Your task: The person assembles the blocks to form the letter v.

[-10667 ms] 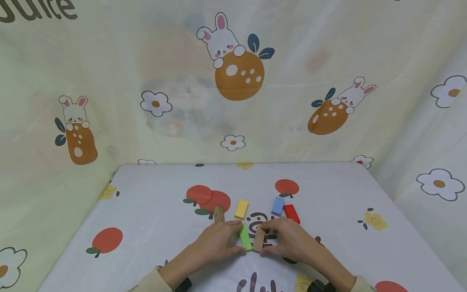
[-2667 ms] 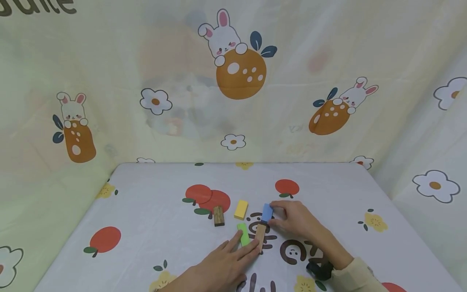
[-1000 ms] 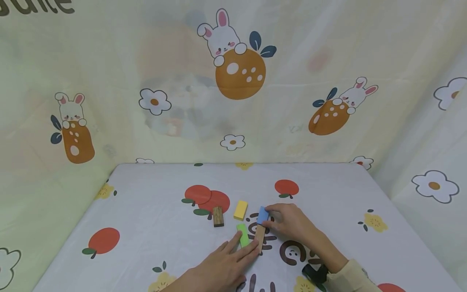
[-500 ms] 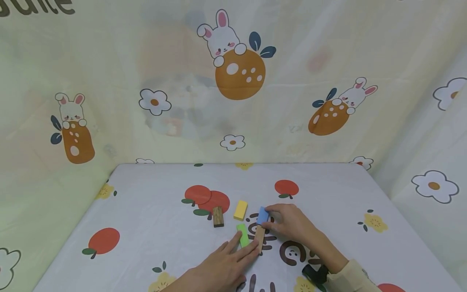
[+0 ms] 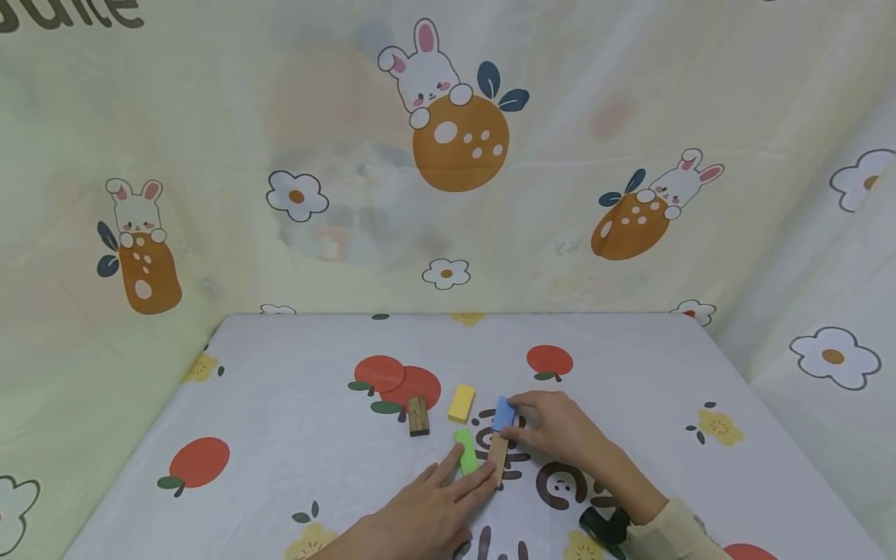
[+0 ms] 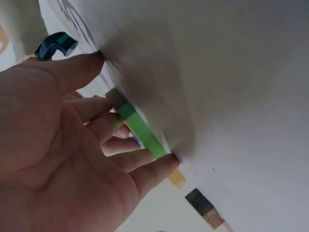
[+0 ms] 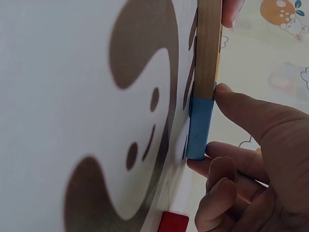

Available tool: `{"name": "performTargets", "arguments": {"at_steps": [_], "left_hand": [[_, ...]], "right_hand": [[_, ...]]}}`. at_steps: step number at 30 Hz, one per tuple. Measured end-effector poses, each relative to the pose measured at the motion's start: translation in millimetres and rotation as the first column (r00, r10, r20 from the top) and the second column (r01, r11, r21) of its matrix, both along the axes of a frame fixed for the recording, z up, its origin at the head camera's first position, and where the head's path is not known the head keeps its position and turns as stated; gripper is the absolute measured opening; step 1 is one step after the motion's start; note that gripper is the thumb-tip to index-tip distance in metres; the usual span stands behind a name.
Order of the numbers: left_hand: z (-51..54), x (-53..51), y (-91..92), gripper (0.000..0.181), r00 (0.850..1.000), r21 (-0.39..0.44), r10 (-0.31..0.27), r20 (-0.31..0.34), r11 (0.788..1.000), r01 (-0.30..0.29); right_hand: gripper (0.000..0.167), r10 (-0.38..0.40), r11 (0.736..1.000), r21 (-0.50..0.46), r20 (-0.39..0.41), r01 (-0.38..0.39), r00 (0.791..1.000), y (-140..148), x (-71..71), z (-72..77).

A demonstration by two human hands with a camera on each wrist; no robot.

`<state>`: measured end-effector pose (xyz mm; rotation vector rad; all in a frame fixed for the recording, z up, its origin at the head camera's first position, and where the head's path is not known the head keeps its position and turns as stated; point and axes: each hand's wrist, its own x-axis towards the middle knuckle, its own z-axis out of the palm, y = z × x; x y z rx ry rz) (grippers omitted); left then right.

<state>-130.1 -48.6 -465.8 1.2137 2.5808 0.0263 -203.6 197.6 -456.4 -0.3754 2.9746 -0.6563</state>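
Observation:
My right hand (image 5: 567, 428) pinches a blue block (image 5: 503, 414) between thumb and fingers. The blue block lies end to end against a light wooden block (image 5: 498, 451), and in the right wrist view the blue end (image 7: 200, 128) meets the wooden one (image 7: 207, 48). My left hand (image 5: 423, 509) lies with fingers extended, one on a green block (image 5: 467, 454) and others on the near part of the wooden block. Green and wooden blocks slant toward each other at their near ends, partly covered by those fingers.
Beyond the green block lies a yellow block (image 5: 461, 404). A dark, bark-patterned block (image 5: 418, 416) sits left of it. A red block (image 7: 174, 222) shows in the right wrist view, hidden in the head view. A patterned cloth (image 5: 280, 404) covers the table.
Since the oldest frame, my right hand has brought the blue block left to the wooden block's far end. My left hand has shifted nearer, across both blocks. The last second shows hardly any movement.

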Motion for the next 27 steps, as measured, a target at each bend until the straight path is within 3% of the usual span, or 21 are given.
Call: {"name": "performTargets", "arguments": {"at_steps": [27], "left_hand": [[-1.6, -1.6, -1.0, 0.078, 1.000, 0.015, 0.000, 0.018, 1.000, 0.000]], "right_hand": [[0.056, 0.007, 1.000, -0.019, -0.016, -0.008, 1.000, -0.7, -2.2, -3.2]]}}
